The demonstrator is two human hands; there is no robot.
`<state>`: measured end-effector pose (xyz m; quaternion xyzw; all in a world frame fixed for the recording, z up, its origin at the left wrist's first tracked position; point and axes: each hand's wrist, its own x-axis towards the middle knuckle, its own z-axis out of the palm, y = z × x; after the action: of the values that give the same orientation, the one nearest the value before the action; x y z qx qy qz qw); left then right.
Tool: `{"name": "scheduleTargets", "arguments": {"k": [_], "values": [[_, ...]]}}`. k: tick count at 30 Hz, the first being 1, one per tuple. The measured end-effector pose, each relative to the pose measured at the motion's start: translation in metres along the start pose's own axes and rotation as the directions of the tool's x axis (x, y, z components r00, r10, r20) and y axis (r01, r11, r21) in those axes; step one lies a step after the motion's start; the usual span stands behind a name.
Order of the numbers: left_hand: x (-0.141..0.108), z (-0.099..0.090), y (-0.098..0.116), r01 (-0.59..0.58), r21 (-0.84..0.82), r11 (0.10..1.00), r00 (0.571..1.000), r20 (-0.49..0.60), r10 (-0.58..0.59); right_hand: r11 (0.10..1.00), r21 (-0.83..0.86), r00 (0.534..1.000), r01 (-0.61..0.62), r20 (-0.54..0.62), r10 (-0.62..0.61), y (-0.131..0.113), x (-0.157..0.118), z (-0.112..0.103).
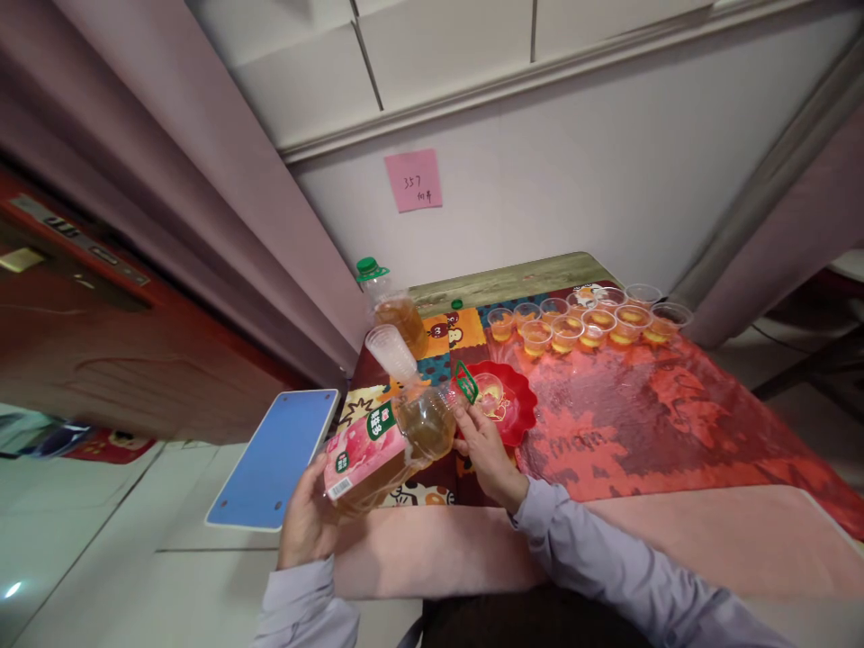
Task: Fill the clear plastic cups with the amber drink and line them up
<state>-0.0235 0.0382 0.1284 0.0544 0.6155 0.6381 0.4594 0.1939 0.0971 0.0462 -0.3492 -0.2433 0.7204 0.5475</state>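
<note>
A large juice bottle point(398, 450) with a pink and green label lies tilted in my hands, its neck pointing right. My left hand point(307, 517) is closed around the base end. Near the neck, the fingers of my right hand point(482, 443) grip the bottle below its green carry handle point(465, 382). Amber juice shows through the clear shoulder. Beyond the neck is a red scalloped plate point(523, 405), partly hidden by the bottle and my right hand. A stack of clear plastic cups point(391, 353) stands just behind the bottle.
Several clear cups point(567, 335) with amber juice stand in rows at the back right, on a red cover point(573, 450). A second juice bottle point(401, 319) with a green cap stands at the back left. A loose green cap point(457, 304) lies near the wall. A blue stool point(276, 459) is at left.
</note>
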Motion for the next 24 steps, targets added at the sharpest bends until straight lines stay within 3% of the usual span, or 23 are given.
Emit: {"name": "scheduleTargets", "arguments": {"k": [9,24], "values": [[-0.003,0.0085,0.0014,0.003,0.026,1.0,1.0,0.02,-0.003,1.0,0.004,0.999,-0.03,-0.026,0.031,0.0004,0.0042,-0.0065],[0.0061,0.0013,0.0022,-0.067,0.058,0.996,0.997,0.041,0.065,0.999,0.003,0.999,-0.034,-0.041,0.034,0.0032,0.0045,-0.0079]]}}
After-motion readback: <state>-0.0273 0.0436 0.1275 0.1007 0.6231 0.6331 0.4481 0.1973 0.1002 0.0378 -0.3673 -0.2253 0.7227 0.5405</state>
